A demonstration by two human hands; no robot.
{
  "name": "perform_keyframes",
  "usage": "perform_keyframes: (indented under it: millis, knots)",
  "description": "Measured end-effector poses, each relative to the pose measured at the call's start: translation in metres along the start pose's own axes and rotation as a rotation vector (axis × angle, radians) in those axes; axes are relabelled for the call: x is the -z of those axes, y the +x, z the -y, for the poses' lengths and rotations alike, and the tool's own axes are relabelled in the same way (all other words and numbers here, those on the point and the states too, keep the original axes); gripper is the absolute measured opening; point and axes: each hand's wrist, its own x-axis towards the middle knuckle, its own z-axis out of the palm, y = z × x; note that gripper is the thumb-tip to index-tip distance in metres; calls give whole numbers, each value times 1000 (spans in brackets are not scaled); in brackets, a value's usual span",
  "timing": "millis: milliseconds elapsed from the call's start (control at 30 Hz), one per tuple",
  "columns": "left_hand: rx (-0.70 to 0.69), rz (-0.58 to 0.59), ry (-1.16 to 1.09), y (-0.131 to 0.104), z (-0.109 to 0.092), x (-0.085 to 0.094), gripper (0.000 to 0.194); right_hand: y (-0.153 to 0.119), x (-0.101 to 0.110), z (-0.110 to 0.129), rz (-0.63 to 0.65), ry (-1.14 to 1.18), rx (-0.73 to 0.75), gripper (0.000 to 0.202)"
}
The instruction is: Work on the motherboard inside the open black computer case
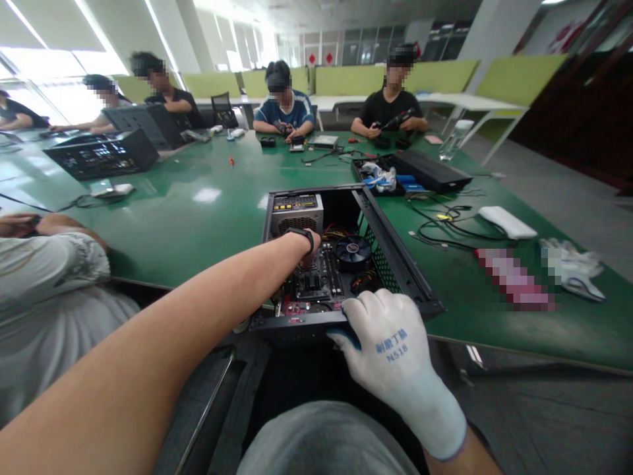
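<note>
An open black computer case (pixel 405 264) lies at the table's near edge. Inside are a power supply (pixel 297 212) at the back left, a motherboard (pixel 316 277) and a round black fan (pixel 353 249). My bare left hand (pixel 312 247), with a dark band at the wrist, reaches into the case beside the power supply; its fingers are mostly hidden. My right hand (pixel 383 333), in a white glove, grips the near rim of the case, thumb below and fingers over the top.
On the green table (pixel 212 224), black cables (pixel 445 227), a white pouch (pixel 507 222), a glove (pixel 573 267) and a bottle (pixel 455 140) lie or stand to the right. Another case (pixel 103 155) stands left. A person (pixel 54 290) sits close at my left; others sit opposite.
</note>
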Motion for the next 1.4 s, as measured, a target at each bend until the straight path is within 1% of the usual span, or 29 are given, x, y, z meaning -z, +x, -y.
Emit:
perform_keyframes:
  millis: [100, 267, 433, 600, 700, 800, 1000, 1267, 1400]
  knots:
    - [-6, 1, -18, 1, 1, -1, 52, 0, 1, 0, 8, 0, -3, 26]
    - [-14, 27, 26, -5, -1, 3, 57, 0, 0, 0, 0, -1, 5, 26]
    - [-22, 39, 76, -9, -4, 5, 53, 0, -1, 0, -5, -1, 3, 27]
    - [8, 31, -34, -12, -5, 7, 50, -1, -1, -1, -7, -9, 9, 28]
    - [18, 14, -73, -13, -6, 8, 52, -1, -1, -1, -6, -7, 5, 28]
    - [19, -4, -85, -11, -4, 5, 53, 0, -2, -1, -3, -9, 3, 28]
    - [-1, -41, -86, 1, 1, -3, 48, 1, -2, 0, -14, -16, 12, 29]
    - [-12, -3, -88, 3, -1, 0, 48, 0, -1, -1, -8, -13, 10, 28]
    - [10, 8, -88, 6, -4, 1, 46, -1, -1, -1, -9, -10, 5, 28]
